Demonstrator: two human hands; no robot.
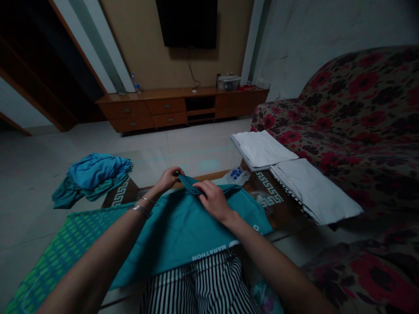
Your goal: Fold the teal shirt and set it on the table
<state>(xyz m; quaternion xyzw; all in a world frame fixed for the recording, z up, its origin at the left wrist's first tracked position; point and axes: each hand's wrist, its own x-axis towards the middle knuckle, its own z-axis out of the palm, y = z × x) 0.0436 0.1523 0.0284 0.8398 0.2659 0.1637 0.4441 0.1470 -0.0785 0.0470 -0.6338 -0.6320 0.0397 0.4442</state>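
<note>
A teal and green T-shirt (183, 231) with white MARATHON lettering lies spread on the glass coffee table, its near edge by my lap. At its far edge my left hand (170, 178), with bracelets on the wrist, pinches the tip of a teal sleeve. My right hand (214, 201) grips the same sleeve (189, 183) a little to the right, fingers closed on the cloth. The sleeve is folded back over the shirt's body, and the fingertips partly hide it.
Crumpled blue and teal clothes (98, 172) lie on the table's left end. White folded clothes (265, 148) sit in two stacks at the right. A plastic bag (238, 175) shows below the glass. A flowered sofa (356, 104) stands right; a wooden TV cabinet (170, 107) is beyond.
</note>
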